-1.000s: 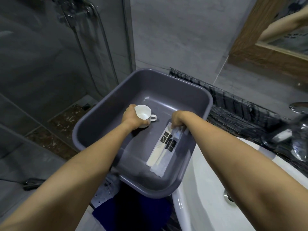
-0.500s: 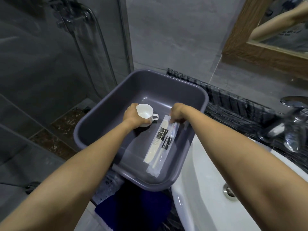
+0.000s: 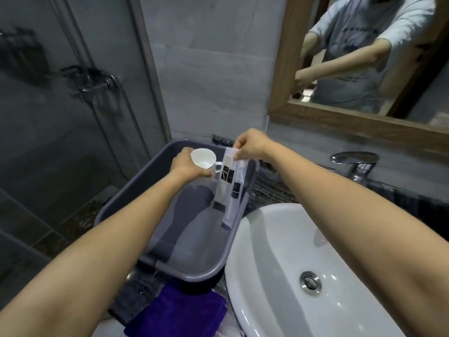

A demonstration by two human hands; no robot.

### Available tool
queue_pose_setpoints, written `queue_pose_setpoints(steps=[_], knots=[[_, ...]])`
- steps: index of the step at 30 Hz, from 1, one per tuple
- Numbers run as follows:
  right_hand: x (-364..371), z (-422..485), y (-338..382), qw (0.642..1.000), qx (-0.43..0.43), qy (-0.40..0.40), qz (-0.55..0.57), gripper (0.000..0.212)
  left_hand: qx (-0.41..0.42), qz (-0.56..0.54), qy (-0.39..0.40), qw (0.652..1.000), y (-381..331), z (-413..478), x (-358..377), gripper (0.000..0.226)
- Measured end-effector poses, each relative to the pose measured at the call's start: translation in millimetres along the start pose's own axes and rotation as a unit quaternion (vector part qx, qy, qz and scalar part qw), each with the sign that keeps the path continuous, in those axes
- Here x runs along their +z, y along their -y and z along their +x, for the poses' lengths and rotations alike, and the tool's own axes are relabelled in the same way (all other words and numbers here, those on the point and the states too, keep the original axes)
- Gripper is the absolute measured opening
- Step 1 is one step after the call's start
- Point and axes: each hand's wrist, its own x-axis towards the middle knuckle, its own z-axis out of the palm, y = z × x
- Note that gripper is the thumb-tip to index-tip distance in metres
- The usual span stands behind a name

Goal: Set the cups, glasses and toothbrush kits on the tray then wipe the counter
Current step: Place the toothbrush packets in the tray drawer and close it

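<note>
1. The deep grey plastic tray point(image 3: 116, 210) sits at frame centre, its right rim just beside the white ceramic sink point(image 3: 279, 251) — its floor lies bare below both hands.
2. The left hand point(image 3: 187, 164) grips a small white cup point(image 3: 203, 158), held above the tray.
3. The right hand point(image 3: 250, 144) pinches the top of clear-wrapped toothbrush kits point(image 3: 229, 188) — they hang down over the tray's right side.
4. A folded purple cloth point(image 3: 179, 310) lies on the bench at lower centre.

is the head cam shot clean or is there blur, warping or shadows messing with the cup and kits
Head view: wide-angle warp bends the shower frame and stretches both forearms; the white cup in the left hand is fairly sharp; the toothbrush kits hanging from the right hand look slightly smeared; soft arm shadows cross the tray floor; highlights glare on the sink.
</note>
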Motion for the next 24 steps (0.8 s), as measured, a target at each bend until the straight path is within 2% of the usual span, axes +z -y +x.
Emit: queue_pose_setpoints(steps=[5,11,14,17,20,24], knots=[[-68.6,-41.4,0.2,0.999,-0.013,-0.043,0.028,0.011,0.055,0.014,-0.012,0.998,-57.8,-11.7,-4.6,0.077],[-128.5,-108.4,-25.8,0.995,-0.017,-0.096,0.006,0.01,0.112,0.005,0.028,0.993,-127.5,-38.0,13.2,0.076],[-150.2,-144.8,-50.3,0.994,0.007,-0.107,0.007,0.006,0.148,0.025,0.052,0.987,-160.9,-57.1,31.2,0.077],[-169.7,-183.8,-81.8,0.992,0.036,-0.124,0.003,0.015,0.19,0.041,0.083,0.977,-194.0,-80.0,57.8,0.076],[-185.8,-225.9,-117.2,0.988,0.069,-0.136,0.009,0.015,0.231,0.056,0.115,0.964,-223.8,-107.2,93.9,0.078],[-203.1,-286.8,-163.5,0.981,0.118,-0.149,0.024,0.014,0.255,0.032,0.172,0.951,-258.3,-148.9,145.6,0.077]])
